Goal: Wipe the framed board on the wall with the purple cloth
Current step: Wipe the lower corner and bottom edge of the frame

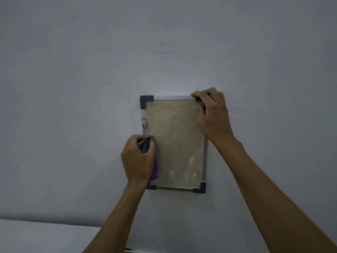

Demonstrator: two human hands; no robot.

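Note:
A small framed board hangs upright on the grey wall, with a beige textured face, a thin silver frame and black corner caps. My left hand is closed around the purple cloth and presses it against the board's lower left edge; most of the cloth is hidden under the hand. My right hand grips the board's upper right corner, covering that corner cap. Pale smears show on the board's lower right area.
A metal hanging clip with a screw sits on the frame's left side. The grey wall surrounds the board. A pale flat surface lies at the lower left.

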